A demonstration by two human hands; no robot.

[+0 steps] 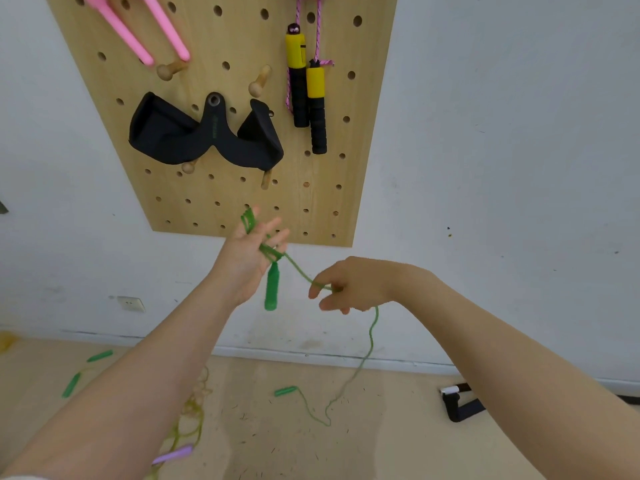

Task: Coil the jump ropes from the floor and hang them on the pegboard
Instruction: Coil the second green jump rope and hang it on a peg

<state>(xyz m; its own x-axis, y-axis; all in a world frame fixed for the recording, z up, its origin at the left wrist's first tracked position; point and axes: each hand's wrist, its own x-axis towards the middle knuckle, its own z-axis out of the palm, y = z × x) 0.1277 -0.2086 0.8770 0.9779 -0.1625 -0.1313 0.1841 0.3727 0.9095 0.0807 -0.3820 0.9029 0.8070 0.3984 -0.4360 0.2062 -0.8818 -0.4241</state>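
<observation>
A green jump rope (pixel 370 336) is being wound between two raised hands in front of a wooden pegboard (pixel 221 133) fixed to a white wall (pixel 502 133). The left hand (pixel 247 258) is held palm up with straight, spread fingers, so its grip is apart; several loops of the rope are laid around those fingers, and one green handle (pixel 271 288) is seen hanging just below the palm. The right hand (pixel 349 285) is held lower and to the right, and its grip is closed on the rope, which is pinched between thumb and curled fingers. From that pinch the cord is seen dropping to the floor (pixel 381 427), where it is curled in a loose bend and ended by the second green handle (pixel 285 390), lying flat near the base of the wall.

On the pegboard, a yellow-and-black-handled rope (pixel 308 84) with a pink patterned cord is hung at the upper right, a pair of pink handles (pixel 145 27) is hung at the upper left, and a black fabric strap piece (pixel 204 136) is draped over wooden pegs in the middle.

On the floor to the left, two further green handles (pixel 86 370) joined by a yellowish cord are seen, and a tangled yellow-green cord with a purple handle (pixel 173 454) is partly hidden behind the left forearm. A black object with a white band (pixel 460 401) is lying near the wall on the right.
</observation>
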